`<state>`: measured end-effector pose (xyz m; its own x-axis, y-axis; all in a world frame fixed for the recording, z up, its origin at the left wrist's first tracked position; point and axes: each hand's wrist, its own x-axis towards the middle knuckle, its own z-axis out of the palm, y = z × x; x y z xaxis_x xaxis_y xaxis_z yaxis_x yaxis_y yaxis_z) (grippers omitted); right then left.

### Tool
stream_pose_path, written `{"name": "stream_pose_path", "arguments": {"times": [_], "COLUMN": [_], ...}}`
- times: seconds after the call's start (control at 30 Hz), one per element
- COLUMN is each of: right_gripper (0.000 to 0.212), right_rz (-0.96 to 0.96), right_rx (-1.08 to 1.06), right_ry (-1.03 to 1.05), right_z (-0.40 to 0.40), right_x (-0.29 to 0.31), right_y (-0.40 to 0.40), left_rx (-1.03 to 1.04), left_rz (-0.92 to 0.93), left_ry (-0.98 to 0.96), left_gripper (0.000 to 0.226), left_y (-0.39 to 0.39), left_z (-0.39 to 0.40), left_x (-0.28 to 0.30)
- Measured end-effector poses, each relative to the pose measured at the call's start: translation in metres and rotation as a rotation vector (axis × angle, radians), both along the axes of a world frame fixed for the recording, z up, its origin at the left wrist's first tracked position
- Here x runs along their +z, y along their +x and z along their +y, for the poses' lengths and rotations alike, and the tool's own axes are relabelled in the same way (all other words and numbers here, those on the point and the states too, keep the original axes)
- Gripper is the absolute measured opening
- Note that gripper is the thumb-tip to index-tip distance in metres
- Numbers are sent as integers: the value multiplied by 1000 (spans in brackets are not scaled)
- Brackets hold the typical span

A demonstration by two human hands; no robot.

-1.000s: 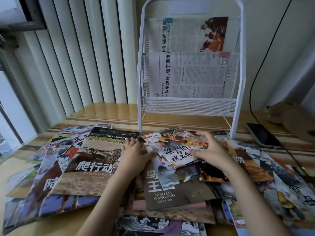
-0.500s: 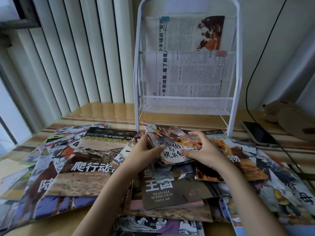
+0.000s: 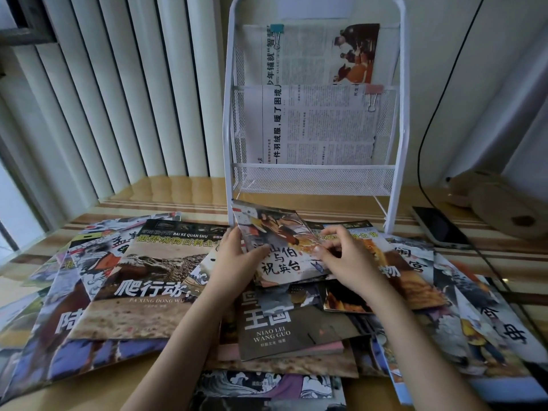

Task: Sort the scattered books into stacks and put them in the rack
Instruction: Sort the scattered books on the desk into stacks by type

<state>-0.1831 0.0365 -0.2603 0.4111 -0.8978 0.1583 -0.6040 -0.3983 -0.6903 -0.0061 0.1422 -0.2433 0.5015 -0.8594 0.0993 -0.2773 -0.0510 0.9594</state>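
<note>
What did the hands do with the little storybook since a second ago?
Both hands closed on the small storybook and tipped its far edge up off the pile, toward the white rack. The left hand slid from the lizard book to the storybook's left edge; the right hand stayed on its right side. The other books, rack and phone stayed put.

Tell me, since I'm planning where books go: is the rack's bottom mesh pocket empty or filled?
Empty, as far as shows: nothing visible through the bottom mesh pocket of the rack. Clipped newspapers fill the tiers above.

My wooden tabletop (image 3: 184, 194) meets white vertical blinds (image 3: 118, 93) along its far-left edge; a plain wall (image 3: 444, 69) stands behind.
</note>
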Motion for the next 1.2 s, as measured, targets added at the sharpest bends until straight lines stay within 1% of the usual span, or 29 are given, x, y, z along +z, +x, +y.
{"name": "stream_pose_path", "arguments": {"times": [0.03, 0.07, 0.13, 0.2, 0.27, 0.33, 0.37, 0.47, 0.57, 0.63, 0.67, 0.73, 0.77, 0.83, 0.87, 0.9, 0.93, 0.97, 1.03, 1.07, 1.1, 1.17, 1.2], "right_gripper": [36, 40, 46, 50, 53, 53, 53, 57, 60, 61, 62, 64, 64, 67, 69, 72, 76, 82, 104, 111, 111, 107, 102], "right_rz": [82, 161, 244, 228, 164, 146, 160, 191, 257, 324, 337, 329, 337, 348, 312, 230, 77, -120, -471, -605, -715, -811, -786], "right_rx": [-24, -45, -72, -60, -40, -35, -33, -24, -81, -188, -231, -258, -255, -252, -254, -247, -214, -151, 48, 107, 158, 205, 219], "right_ry": [-72, -130, -141, -62, 5, 3, -5, -13, -53, -73, -49, 2, -7, -106, -164, -174, -109, 45, 412, 515, 569, 560, 492], "right_z": [-1, -2, -2, 1, 4, 6, 6, 7, 6, 3, 0, -4, -3, 0, 3, 4, 6, 10, 11, 12, 11, 13, 17], "right_x": [-3, -5, -4, 1, 7, 8, 8, 7, 9, 14, 16, 18, 19, 19, 21, 24, 27, 31, 35, 36, 36, 41, 43], "right_y": [0, 0, 1, 1, 1, 1, 1, 1, -1, -7, -12, -18, -19, -17, -15, -11, -7, -2, 7, 8, 8, 4, 3], "left_rx": [-42, -82, -133, -146, -138, -133, -149, -190, -121, -55, -24, 29, 49, 53, 32, -4, -50, -105, -195, -212, -214, -188, -169], "left_rz": [-20, 9, 110, 207, 389, 584, 637, 607, 629, 623, 604, 608, 626, 666, 683, 691, 683, 658, 583, 547, 507, 420, 389], "left_ry": [15, 21, 5, -27, -83, -132, -134, -20, 35, 27, 17, -43, -78, -119, -130, -146, -171, -200, -260, -297, -339, -421, -454], "left_gripper": [24, 23, 22, 27, 34, 37, 39, 42, 37, 29, 25, 18, 17, 17, 18, 20, 24, 30, 44, 50, 56, 65, 67], "left_y": [-1, -2, -1, -2, -3, -3, -3, -6, -5, 1, 7, 22, 30, 41, 43, 43, 41, 39, 32, 29, 26, 24, 23], "left_z": [0, 1, 1, 0, -1, -4, -5, -11, -14, -12, -9, -4, -1, 3, 5, 7, 9, 9, 9, 10, 10, 12, 13], "left_x": [0, 0, 1, 4, 8, 10, 11, 13, 12, 13, 13, 15, 17, 18, 18, 18, 19, 19, 21, 23, 25, 32, 35]}}
